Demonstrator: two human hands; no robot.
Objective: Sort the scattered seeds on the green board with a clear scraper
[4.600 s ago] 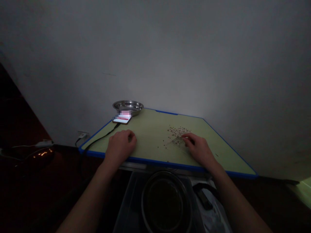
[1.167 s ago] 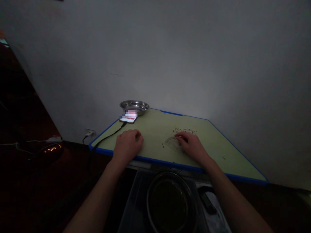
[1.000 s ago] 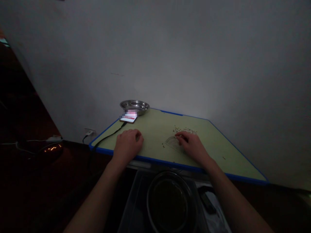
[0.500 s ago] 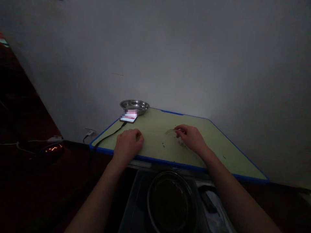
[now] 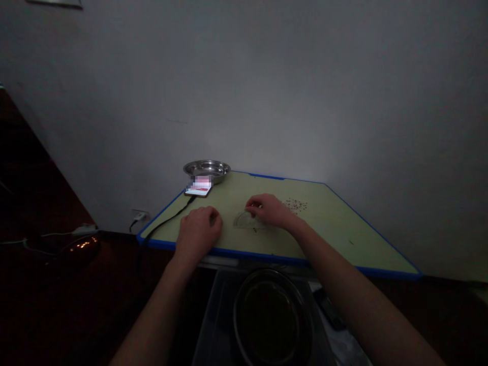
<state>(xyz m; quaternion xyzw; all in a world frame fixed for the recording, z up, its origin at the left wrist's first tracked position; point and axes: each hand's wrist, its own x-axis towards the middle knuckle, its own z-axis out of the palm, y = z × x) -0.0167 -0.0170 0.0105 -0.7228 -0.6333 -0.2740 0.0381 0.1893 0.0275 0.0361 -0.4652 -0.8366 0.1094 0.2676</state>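
Observation:
My right hand (image 5: 265, 209) pinches a clear plastic protractor (image 5: 241, 219) by its curved edge, low over the pale green tabletop (image 5: 244, 190). Small dark red beans or seeds (image 5: 295, 206) lie scattered just beyond and to the right of this hand; a few more sit below the protractor. My left hand (image 5: 200, 231) rests curled on the near left part of the table, its fingers bent inward. Whether anything is inside that curl is hidden from view.
At the back left stands a steel basin (image 5: 207, 170), with a lit phone (image 5: 199, 187) leaning by it and a black cable (image 5: 163, 222) running off the table. Below the near edge is a round dark pot or bowl (image 5: 272, 325). A wall rises behind.
Holding the protractor, my right hand has swept over the beans and then left, closer to my left hand. The bean patch is smaller than several seconds ago. My left hand stays put.

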